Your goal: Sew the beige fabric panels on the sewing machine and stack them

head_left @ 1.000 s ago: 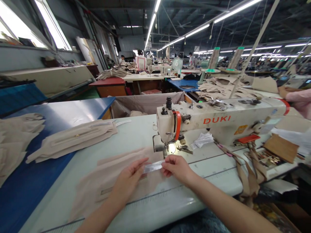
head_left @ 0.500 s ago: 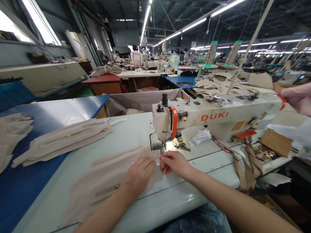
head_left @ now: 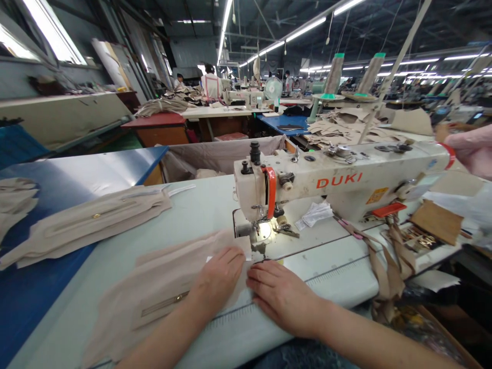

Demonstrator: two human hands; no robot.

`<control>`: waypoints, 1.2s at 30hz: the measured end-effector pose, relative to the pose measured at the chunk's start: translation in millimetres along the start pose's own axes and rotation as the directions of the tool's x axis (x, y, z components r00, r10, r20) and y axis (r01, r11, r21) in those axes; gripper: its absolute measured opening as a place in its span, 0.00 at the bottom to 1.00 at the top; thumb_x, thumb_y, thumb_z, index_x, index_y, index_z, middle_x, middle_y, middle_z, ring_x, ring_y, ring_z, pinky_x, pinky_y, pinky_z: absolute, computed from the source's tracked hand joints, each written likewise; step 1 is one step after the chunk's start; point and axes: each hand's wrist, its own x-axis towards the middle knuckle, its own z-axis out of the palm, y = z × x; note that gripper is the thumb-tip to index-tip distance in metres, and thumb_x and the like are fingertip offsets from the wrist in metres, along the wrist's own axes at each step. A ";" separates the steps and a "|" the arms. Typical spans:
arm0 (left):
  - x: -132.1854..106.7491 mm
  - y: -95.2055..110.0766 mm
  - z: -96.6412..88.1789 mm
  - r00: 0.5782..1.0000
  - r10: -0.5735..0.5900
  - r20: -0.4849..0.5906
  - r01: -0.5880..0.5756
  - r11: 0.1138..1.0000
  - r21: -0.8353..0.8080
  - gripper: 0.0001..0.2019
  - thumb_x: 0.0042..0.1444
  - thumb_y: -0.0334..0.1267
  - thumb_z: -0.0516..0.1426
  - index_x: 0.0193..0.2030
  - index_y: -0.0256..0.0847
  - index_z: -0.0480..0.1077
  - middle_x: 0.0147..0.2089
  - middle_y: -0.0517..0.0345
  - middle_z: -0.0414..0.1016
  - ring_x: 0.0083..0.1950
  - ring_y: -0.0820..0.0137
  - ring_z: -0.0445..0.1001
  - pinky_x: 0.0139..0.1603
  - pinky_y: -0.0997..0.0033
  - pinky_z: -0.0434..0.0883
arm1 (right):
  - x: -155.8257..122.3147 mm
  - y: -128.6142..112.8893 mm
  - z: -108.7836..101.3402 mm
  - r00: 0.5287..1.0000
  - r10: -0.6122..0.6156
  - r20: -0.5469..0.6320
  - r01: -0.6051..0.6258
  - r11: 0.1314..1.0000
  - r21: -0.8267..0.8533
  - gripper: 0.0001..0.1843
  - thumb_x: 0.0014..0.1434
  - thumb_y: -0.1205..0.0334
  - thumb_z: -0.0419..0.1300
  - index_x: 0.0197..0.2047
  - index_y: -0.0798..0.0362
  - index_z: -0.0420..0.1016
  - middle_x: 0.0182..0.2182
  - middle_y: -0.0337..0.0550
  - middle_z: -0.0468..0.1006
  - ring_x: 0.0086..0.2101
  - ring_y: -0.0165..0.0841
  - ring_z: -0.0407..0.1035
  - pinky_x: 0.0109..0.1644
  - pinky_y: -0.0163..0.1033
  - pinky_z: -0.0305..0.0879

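My left hand (head_left: 220, 279) lies flat, fingers together, on a beige fabric piece (head_left: 154, 294) with a zipper (head_left: 163, 303), just left of the needle. My right hand (head_left: 280, 294) rests flat beside it, fingers stretched toward the fabric's edge. A corner of a small white label (head_left: 209, 259) shows above my left fingers. The white DUKI sewing machine (head_left: 338, 179) stands right behind both hands, its lit needle area (head_left: 261, 233) a little beyond my fingertips.
A stack of beige zippered pieces (head_left: 84, 223) lies at the left, across the blue table (head_left: 46, 287). White paper scraps (head_left: 313, 214) and small scissors sit under the machine arm. Beige strips (head_left: 388, 266) hang at the right. Another person's hand (head_left: 471, 148) shows at the far right edge.
The white label that both hands held up a second ago is now down on the fabric. Both hands have flattened onto the piece, and my right hand has slid nearer.
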 end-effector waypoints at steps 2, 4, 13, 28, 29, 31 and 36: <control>1.7 0.7 0.0 0.999 0.029 0.035 -0.031 0.997 0.067 0.14 0.58 0.22 0.47 0.37 0.37 0.72 0.37 0.52 0.76 0.42 0.63 0.73 0.47 0.63 0.73 | 0.3 0.0 -0.2 1.000 -0.001 -0.011 0.001 1.000 0.000 0.14 0.66 0.63 0.53 0.53 0.58 0.71 0.50 0.52 0.75 0.53 0.38 0.65 0.60 0.44 0.60; 2.4 0.8 -0.2 0.998 0.034 0.049 -0.039 0.995 0.091 0.13 0.58 0.21 0.48 0.37 0.36 0.72 0.37 0.52 0.76 0.41 0.63 0.74 0.46 0.63 0.73 | 0.2 -0.3 -0.4 1.000 -0.002 -0.017 0.002 1.000 0.004 0.14 0.66 0.64 0.53 0.52 0.59 0.71 0.50 0.52 0.75 0.53 0.38 0.65 0.60 0.44 0.60; 1.0 -0.7 -1.6 0.994 -0.001 0.111 0.001 1.000 0.000 0.15 0.56 0.23 0.46 0.42 0.38 0.71 0.41 0.49 0.75 0.45 0.61 0.73 0.49 0.59 0.72 | -0.5 -0.6 -0.4 1.000 0.011 0.004 -0.011 1.000 0.016 0.14 0.66 0.64 0.53 0.53 0.57 0.70 0.50 0.51 0.74 0.54 0.37 0.64 0.61 0.43 0.59; -4.2 -4.6 6.8 0.997 0.032 0.069 -0.037 0.997 0.074 0.16 0.57 0.22 0.46 0.45 0.35 0.71 0.42 0.48 0.76 0.46 0.63 0.75 0.48 0.63 0.73 | 22.7 19.6 -7.7 0.995 0.096 0.004 -0.095 0.995 -0.032 0.08 0.62 0.69 0.57 0.44 0.58 0.75 0.39 0.48 0.77 0.42 0.38 0.68 0.50 0.43 0.67; -4.8 -5.0 7.7 0.997 0.040 0.062 -0.045 0.995 0.085 0.17 0.57 0.22 0.46 0.46 0.35 0.71 0.43 0.48 0.77 0.46 0.63 0.75 0.49 0.64 0.73 | 26.0 22.9 -7.1 0.995 0.098 0.010 -0.097 0.994 -0.059 0.07 0.62 0.68 0.58 0.44 0.58 0.75 0.38 0.48 0.76 0.42 0.39 0.67 0.50 0.43 0.67; -5.5 -5.3 8.6 0.998 0.045 0.044 -0.049 0.995 0.092 0.17 0.58 0.22 0.45 0.46 0.34 0.72 0.43 0.48 0.77 0.46 0.63 0.76 0.49 0.64 0.74 | 30.3 27.7 -5.3 0.995 0.093 0.024 -0.090 0.991 -0.101 0.07 0.62 0.68 0.59 0.43 0.58 0.75 0.38 0.48 0.76 0.41 0.39 0.67 0.50 0.43 0.66; -7.2 -3.8 2.2 1.000 -0.003 0.008 0.003 1.000 0.004 0.17 0.63 0.28 0.44 0.47 0.35 0.74 0.46 0.49 0.79 0.48 0.65 0.76 0.52 0.65 0.74 | 31.2 29.6 -1.1 0.996 0.079 0.035 -0.073 0.985 -0.154 0.06 0.63 0.68 0.57 0.42 0.57 0.75 0.37 0.47 0.75 0.40 0.38 0.66 0.49 0.42 0.66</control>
